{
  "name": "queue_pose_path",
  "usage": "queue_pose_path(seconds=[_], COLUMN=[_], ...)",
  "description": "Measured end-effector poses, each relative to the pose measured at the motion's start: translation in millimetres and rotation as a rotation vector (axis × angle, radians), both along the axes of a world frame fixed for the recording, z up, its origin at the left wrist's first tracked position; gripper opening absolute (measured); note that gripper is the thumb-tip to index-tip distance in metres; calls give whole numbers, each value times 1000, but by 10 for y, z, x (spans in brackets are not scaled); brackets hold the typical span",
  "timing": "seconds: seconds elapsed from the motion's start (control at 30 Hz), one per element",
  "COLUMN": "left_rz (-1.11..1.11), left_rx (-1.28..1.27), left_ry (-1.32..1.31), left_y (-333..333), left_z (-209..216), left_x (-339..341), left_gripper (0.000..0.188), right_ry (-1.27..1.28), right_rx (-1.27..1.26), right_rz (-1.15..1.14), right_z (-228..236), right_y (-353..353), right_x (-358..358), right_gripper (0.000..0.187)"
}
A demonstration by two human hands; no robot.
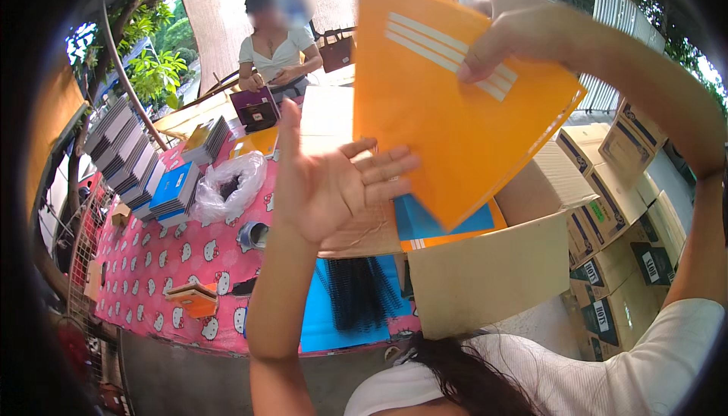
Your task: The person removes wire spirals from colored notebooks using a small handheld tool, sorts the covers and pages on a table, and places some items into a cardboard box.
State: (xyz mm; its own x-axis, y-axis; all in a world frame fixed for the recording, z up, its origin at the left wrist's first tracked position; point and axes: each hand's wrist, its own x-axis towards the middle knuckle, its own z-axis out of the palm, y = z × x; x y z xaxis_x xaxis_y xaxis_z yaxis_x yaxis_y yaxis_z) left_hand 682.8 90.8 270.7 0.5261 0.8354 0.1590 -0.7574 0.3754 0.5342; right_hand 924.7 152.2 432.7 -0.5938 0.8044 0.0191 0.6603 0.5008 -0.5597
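Observation:
Raised in front of me is an orange notebook cover (432, 128) with three white stripes and what looks like a row of holes along its lower right edge. My right hand (523, 33) grips it near the top right, thumb across the front; the hand is a little blurred. Just left of the cover, my left hand (326, 181) is open, palm showing and fingers spread, with the fingertips at the cover's edge. Whether they touch it I cannot tell. Below, an open cardboard box (493, 279) holds blue and orange covers (432, 219).
Across the pink patterned table (152, 279), a person (277, 52) handles a dark purple item (255, 109). Stacked notebooks (125, 150), a clear plastic bag (227, 188) and black binding coils (356, 295) on a blue sheet (318, 325) lie there. Cartons (622, 211) are piled right.

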Motion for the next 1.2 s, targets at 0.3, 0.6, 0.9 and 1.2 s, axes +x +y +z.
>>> queue_pose_path(seconds=[0.3, 0.6, 0.9, 1.2], left_rz=[568, 604, 558, 467], left_rx=[64, -223, -220, -196], left_ry=[-49, 29, 10, -91], left_y=[-461, -680, -678, -888], left_z=[-505, -872, -787, -879], left_x=[-444, -274, -235, -805], left_gripper=[60, 41, 45, 40], right_ry=[-394, 106, 438, 326], right_rx=[1703, 416, -1258, -664], right_rz=[943, 700, 286, 73], right_z=[-867, -1131, -1667, -1325], right_y=[-502, -176, 689, 51], right_x=[-181, 59, -300, -998], right_gripper=[37, 57, 78, 67])
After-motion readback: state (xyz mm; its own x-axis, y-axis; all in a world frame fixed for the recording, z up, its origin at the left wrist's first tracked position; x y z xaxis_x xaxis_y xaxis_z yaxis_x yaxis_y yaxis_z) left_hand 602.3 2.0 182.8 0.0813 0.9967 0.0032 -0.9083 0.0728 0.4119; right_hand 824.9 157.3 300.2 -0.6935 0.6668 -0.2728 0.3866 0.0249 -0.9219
